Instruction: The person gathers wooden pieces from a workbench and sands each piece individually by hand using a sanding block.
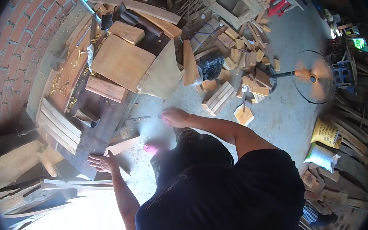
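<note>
My left hand (103,163) lies flat with its fingers stretched out at the near end of a dark workbench (102,139). Close to it is a stack of pale wooden strips (60,125) on the bench, and a light board (123,145) sits beside the edge. My right hand (176,117) is closed, held out in front of my thigh over the floor; what is in it, if anything, is hidden. A thin dark rod (138,118) shows between that hand and the bench. Farther along the bench are a wide wooden panel (122,62) and a reddish wood block (106,89).
A brick wall (15,50) runs behind the bench. Wood offcuts (243,54) and a stacked bundle of blocks (219,98) cover part of the concrete floor. A fan (314,78) stands to the right, with sacks (323,157) and piled boards (355,131) beyond.
</note>
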The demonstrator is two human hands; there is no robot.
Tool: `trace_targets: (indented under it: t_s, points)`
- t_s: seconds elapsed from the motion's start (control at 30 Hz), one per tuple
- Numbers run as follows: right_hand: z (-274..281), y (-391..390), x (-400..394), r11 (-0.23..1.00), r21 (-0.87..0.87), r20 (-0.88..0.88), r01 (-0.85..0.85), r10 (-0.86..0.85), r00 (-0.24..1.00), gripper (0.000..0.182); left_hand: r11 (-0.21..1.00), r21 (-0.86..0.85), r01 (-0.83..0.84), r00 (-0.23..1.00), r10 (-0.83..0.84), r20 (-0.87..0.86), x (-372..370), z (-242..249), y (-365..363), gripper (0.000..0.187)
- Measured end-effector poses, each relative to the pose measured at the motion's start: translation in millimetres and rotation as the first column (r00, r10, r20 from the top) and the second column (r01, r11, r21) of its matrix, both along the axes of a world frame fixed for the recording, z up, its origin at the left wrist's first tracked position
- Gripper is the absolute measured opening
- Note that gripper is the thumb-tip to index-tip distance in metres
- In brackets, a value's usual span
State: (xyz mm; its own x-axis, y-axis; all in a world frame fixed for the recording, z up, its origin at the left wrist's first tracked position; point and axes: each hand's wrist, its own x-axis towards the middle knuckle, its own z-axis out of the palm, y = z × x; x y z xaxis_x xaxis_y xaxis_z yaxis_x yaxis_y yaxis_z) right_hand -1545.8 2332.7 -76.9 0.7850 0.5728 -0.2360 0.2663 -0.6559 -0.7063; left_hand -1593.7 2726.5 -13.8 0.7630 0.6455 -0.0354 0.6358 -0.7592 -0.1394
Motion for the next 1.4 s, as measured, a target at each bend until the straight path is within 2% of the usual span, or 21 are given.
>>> trace_targets:
  t_s: [0.03,0.07,0.1,0.17,0.27,0.33,0.4,0.47,0.53,0.6,0.67,0.8,0.87,0.9,1.0,1.03,1.07,1.13,1.23,1.33,1.4]
  points:
    - [-35,-28,-12,0.997,0.073,0.014,0.019,-0.02,1.0,0.029,1.0,0.006,-0.018,0.999,0.019,-0.038,0,0,-1,0.109]
    - [22,-54,-14,0.97,-0.241,-0.109,-0.026,0.0,0.994,0.032,0.999,0.012,-0.037,0.997,0.038,-0.071,2,-2,-3,0.112]
    - [2,-80,-27,0.947,-0.317,-0.124,-0.051,0.012,0.992,0.022,1.0,-0.012,-0.024,0.998,0.023,-0.058,-1,-4,-5,0.113]
    - [-28,-122,-46,0.9,-0.434,-0.218,0.045,-0.153,0.964,0.023,1.0,-0.019,-0.01,0.997,0.008,-0.082,-4,2,-18,0.111]
    - [-84,-177,-83,0.875,-0.416,-0.232,0.25,-0.367,0.901,0.021,0.999,-0.044,0.019,0.995,-0.023,-0.096,-9,7,-34,0.109]
    - [-70,-194,-104,0.799,-0.511,-0.248,0.317,-0.49,0.836,0.02,0.998,-0.04,0.045,0.993,-0.049,-0.111,-18,8,-43,0.109]
    - [-85,-212,-134,0.797,-0.515,-0.25,0.316,-0.492,0.834,0.02,0.996,-0.007,0.092,0.995,-0.092,-0.044,-35,-1,-44,0.098]
    - [-102,-218,-155,0.793,-0.526,-0.244,0.307,-0.487,0.839,0.021,0.984,-0.12,0.134,0.99,-0.127,0.066,-54,-6,-52,0.083]
    - [-110,-221,-182,0.793,-0.501,-0.231,0.347,-0.509,0.829,0.024,0.984,-0.047,0.172,0.985,-0.17,0.027,-91,-30,-64,0.071]
    - [-85,-217,-195,0.852,-0.467,-0.223,0.237,-0.373,0.901,0.023,0.963,-0.251,0.098,0.991,-0.118,-0.065,-135,-43,-84,0.053]
    - [-83,-218,-213,0.902,-0.355,-0.165,0.246,-0.319,0.933,0.018,0.908,-0.416,-0.047,0.959,-0.076,-0.274,-183,-70,-104,0.037]
    - [-54,-227,-246,0.884,-0.218,-0.176,0.412,-0.451,0.875,0.015,0.732,-0.678,-0.072,0.925,-0.206,-0.32,-316,-157,-107,0.034]
    - [-45,-238,-260,0.826,-0.246,-0.138,0.507,-0.548,0.825,0.015,0.462,-0.85,-0.252,0.957,-0.011,-0.29,-354,-157,-125,0.039]
    - [-39,-244,-267,0.825,-0.242,-0.133,0.511,-0.55,0.824,0.015,0.417,-0.845,-0.336,0.938,0.071,-0.338,-360,-152,-133,0.044]
    - [-30,-272,-296,0.783,-0.342,-0.09,0.519,-0.577,0.812,0.018,0.445,-0.768,-0.462,0.882,0.138,-0.451,-347,-109,-163,0.042]
    - [-34,-283,-306,0.756,-0.396,-0.112,0.521,-0.603,0.79,0.02,0.523,-0.743,-0.418,0.901,0.131,-0.414,-341,-95,-172,0.044]
    - [-40,-294,-316,0.728,-0.449,-0.133,0.517,-0.627,0.768,0.022,0.526,-0.743,-0.415,0.902,0.126,-0.414,-340,-103,-173,0.044]
    - [-48,-314,-332,0.729,-0.462,-0.124,0.506,-0.618,0.777,0.026,0.684,-0.702,-0.196,0.975,0.059,-0.214,-328,-120,-172,0.047]
    - [-30,-331,-333,0.739,-0.579,-0.306,0.345,-0.589,0.748,0.027,0.74,-0.659,-0.132,0.988,0.043,-0.15,-287,-118,-194,0.05]
    - [-43,-349,-338,0.748,-0.559,-0.293,0.359,-0.582,0.759,0.028,0.775,-0.631,0.026,0.998,-0.059,-0.031,-245,-129,-215,0.04]
    - [-54,-358,-340,0.756,-0.516,-0.251,0.403,-0.583,0.773,0.028,0.543,-0.84,-0.027,0.999,0.035,-0.01,-218,-130,-235,0.025]
